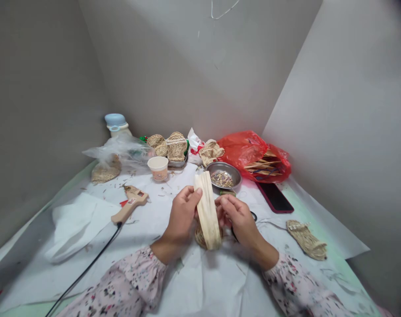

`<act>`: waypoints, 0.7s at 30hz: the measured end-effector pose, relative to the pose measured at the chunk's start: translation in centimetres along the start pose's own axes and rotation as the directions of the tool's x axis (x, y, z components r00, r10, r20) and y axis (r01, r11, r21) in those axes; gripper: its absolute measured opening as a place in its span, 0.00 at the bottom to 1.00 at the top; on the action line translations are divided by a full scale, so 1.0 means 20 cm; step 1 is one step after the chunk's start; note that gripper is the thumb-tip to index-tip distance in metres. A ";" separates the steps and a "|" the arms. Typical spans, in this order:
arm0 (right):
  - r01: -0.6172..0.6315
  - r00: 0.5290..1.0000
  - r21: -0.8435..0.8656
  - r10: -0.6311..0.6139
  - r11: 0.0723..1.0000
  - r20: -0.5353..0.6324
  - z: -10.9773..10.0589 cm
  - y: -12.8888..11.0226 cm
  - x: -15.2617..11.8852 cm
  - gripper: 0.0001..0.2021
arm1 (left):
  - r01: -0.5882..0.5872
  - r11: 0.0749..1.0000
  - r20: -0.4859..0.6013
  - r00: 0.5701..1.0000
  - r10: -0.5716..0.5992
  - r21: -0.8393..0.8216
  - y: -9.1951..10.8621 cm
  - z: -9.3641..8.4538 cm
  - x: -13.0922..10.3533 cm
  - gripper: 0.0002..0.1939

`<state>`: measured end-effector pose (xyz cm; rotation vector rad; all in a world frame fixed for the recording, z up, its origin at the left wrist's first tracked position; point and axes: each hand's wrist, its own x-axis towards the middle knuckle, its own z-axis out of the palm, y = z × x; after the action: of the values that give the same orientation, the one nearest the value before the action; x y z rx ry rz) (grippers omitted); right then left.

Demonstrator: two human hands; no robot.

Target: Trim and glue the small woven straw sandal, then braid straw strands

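My left hand (pixel 183 210) grips a wide, pale strip of dried husk (pixel 207 207) near its upper left edge, thumb on the front. The strip stands tilted in front of me and hangs down past my fingers. Close by its right edge, my right hand (pixel 236 215) is closed in a pinch; the strip partly hides the fingertips, and what they hold cannot be made out. Behind the strip's lower end shows part of a braided straw piece (pixel 199 237). A black loop (pixel 254 215) peeks out beside my right hand, perhaps a scissors handle.
A glue gun (pixel 131 204) with a black cord lies left. Farther back are a paper cup (pixel 158 168), a metal bowl (pixel 235 171) with small scraps, woven straw pieces (pixel 176 147) and a red plastic bag (pixel 243 149). A phone (pixel 275 197) and woven straw sole (pixel 306 240) lie right.
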<state>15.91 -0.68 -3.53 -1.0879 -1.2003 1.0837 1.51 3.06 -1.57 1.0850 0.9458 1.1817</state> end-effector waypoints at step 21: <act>0.084 0.977 -0.207 -0.122 0.975 -0.177 0.01 0.05 -0.03 0.18 | -0.038 0.996 0.160 0.987 0.025 0.077 -0.02 0.00 -0.01 0.18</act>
<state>15.67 -1.18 -4.51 -1.2376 -1.2168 0.7741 1.60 2.93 -1.92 1.2433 0.8602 1.0728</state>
